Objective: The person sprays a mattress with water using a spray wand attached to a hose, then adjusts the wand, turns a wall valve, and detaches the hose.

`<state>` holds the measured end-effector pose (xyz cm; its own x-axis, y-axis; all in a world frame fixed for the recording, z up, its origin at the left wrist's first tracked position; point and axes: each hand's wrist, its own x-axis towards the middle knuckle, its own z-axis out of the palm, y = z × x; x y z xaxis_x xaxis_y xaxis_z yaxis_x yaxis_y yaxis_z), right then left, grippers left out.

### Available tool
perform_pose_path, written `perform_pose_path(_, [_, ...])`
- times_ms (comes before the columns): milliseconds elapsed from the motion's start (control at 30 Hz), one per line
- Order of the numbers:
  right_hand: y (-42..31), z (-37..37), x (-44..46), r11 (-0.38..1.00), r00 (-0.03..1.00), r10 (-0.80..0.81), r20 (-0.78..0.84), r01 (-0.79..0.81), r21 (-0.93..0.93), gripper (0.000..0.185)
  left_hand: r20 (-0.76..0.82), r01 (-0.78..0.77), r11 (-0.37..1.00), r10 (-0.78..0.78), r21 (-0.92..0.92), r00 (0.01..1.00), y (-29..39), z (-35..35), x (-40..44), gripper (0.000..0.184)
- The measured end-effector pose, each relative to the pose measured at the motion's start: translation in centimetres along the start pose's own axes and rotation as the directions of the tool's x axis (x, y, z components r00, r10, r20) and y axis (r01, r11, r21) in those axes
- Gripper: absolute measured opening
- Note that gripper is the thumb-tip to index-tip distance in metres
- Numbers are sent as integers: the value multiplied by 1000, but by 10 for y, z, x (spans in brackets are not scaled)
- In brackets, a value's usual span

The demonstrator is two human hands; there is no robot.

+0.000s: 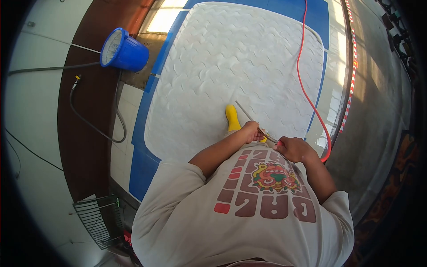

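Observation:
A thin metal spray wand (244,110) slants across in front of my waist, its tip over a white quilted mattress (231,53). My left hand (252,132) is closed around the middle of the wand. At the wand's rear end, my right hand (292,149) grips a red part, probably the handle, mostly hidden by the fingers. A red hose (300,75) runs over the mattress's right side and curves back beside my right forearm; its join to the wand is hidden. One yellow boot (231,117) shows on the mattress, and a bit of the other shows behind my hands.
Blue sheeting (143,171) edges the mattress. To the left are a blue bucket (130,52), a grey hose (103,133) with a yellow fitting, and a metal rack (95,220). Red-and-white striped tape (354,64) runs along the right floor edge.

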<state>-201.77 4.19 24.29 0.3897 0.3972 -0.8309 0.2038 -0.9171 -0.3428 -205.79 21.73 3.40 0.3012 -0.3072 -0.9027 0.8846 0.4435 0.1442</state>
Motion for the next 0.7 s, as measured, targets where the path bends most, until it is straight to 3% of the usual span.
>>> perform_pose_path(100, [-38, -34, 9, 998, 998, 37, -44, -39, -49, 48, 117, 55, 996, -47, -64, 992, 34, -9, 3, 31])
perform_pose_path(300, [-83, -66, 69, 998, 986, -69, -150, 70, 4, 47, -59, -273, 938, 267, -211, 962, 102, -60, -8, 26])
perform_pose_path(333, [-88, -63, 78, 996, 981, -75, -181, 84, 39, 50, -54, -274, 937, 269, -215, 962, 113, -67, -11, 26])
perform_pose_path(400, [-97, -52, 97, 990, 975, -70, -212, 95, 107, 51, -192, -374, 917, 346, -139, 919, 131, -78, -15, 29])
perform_pose_path(467, [-115, -52, 98, 990, 972, -53, -227, 80, 114, 52, -200, -379, 913, 347, -150, 916, 139, -84, -18, 28])
perform_pose_path(567, [-139, -65, 86, 999, 986, 41, -160, -45, -19, 49, -53, -114, 988, 109, -105, 993, 142, -87, -20, 26])
perform_pose_path(667, [-148, -84, 76, 992, 995, 34, -95, -45, -119, 48, 51, -17, 999, 19, -47, 999, 137, -85, -17, 27])
perform_pose_path(700, [-149, -89, 79, 992, 995, 37, -98, -48, -121, 48, 61, -30, 994, 36, -102, 997, 135, -84, -16, 28])
